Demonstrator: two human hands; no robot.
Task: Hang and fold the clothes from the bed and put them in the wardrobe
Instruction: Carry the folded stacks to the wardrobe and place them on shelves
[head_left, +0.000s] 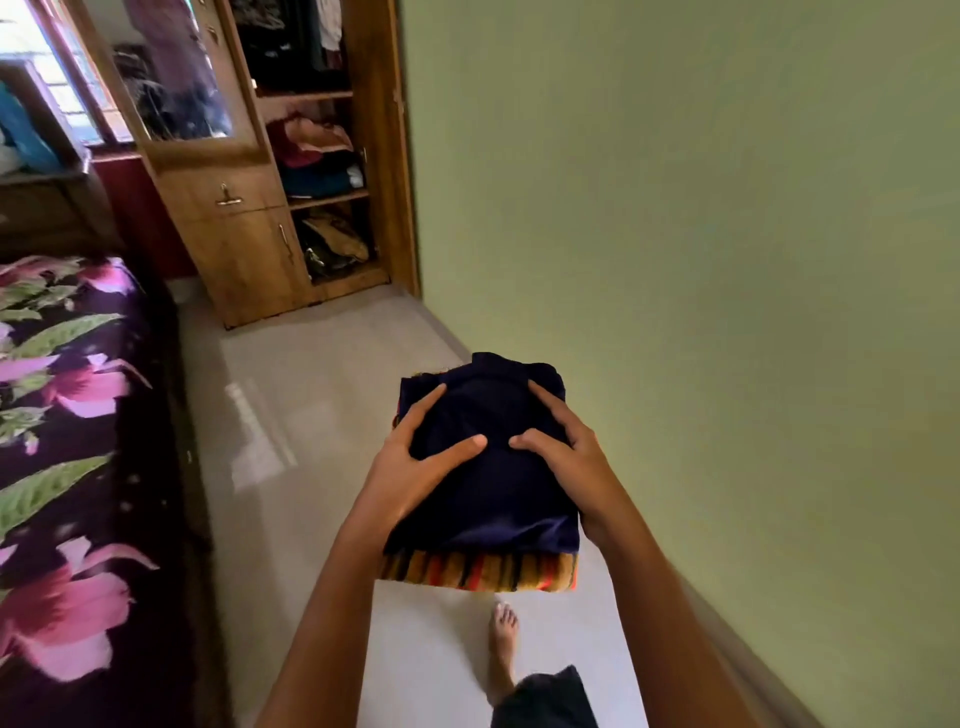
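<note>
We grip the folded clothes stack with left hand and right hand, fingers curled round it, wardrobe ahead.

The dark navy folded garment covers nearly all of the orange-striped folded cloth beneath; only its near edge shows. Lower fingers of the left hand and right hand are hidden behind both. The wooden wardrobe is cropped above, its shelved clothes blurred.
</note>
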